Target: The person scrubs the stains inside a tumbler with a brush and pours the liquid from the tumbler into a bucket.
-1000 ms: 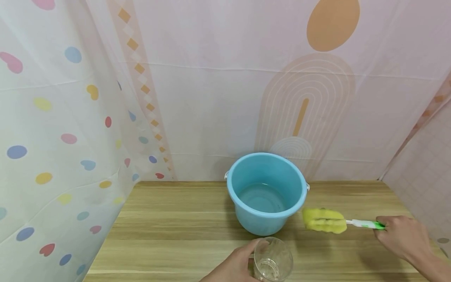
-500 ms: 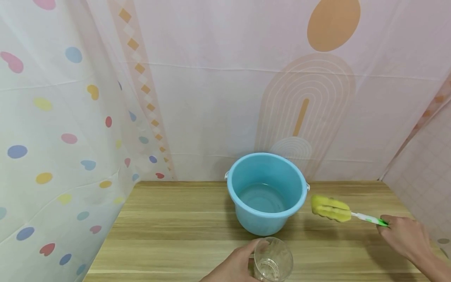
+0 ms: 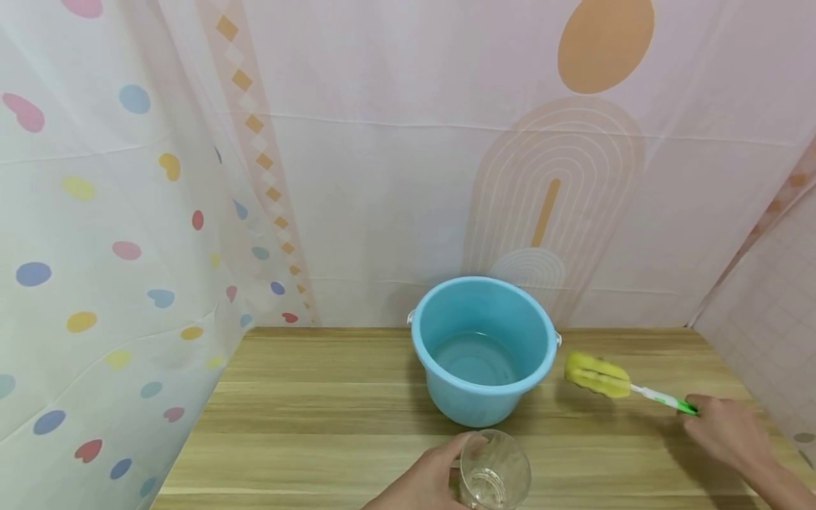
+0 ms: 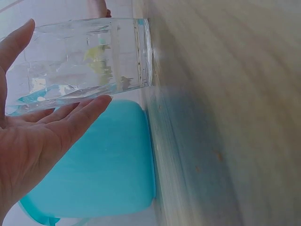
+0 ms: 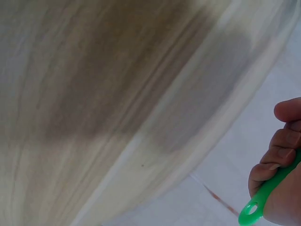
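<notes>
At the front of the table a clear drinking glass [image 3: 496,473] stands upright. My left hand [image 3: 419,483] holds its left side, and in the left wrist view the thumb lies on one side of the glass [image 4: 84,61] with the fingers along the other. On the right, my right hand [image 3: 727,431] grips the green end of a sponge bottle brush [image 3: 598,374]. The brush's yellow sponge head points left, raised over the table and just right of the bucket. In the right wrist view several fingers curl round the green handle [image 5: 270,190]; the sponge is outside that view.
A light blue bucket [image 3: 470,407] with shallow water in it stands behind the glass. The wood-grain table [image 3: 306,411] ends at a patterned curtain [image 3: 382,212] at the back, with a dotted curtain [image 3: 121,297] on the left and another pale one on the right.
The sponge brush has swung up and a little to the right, its head now tilted higher and farther from the bucket. The left hand and the glass have stayed in place.
</notes>
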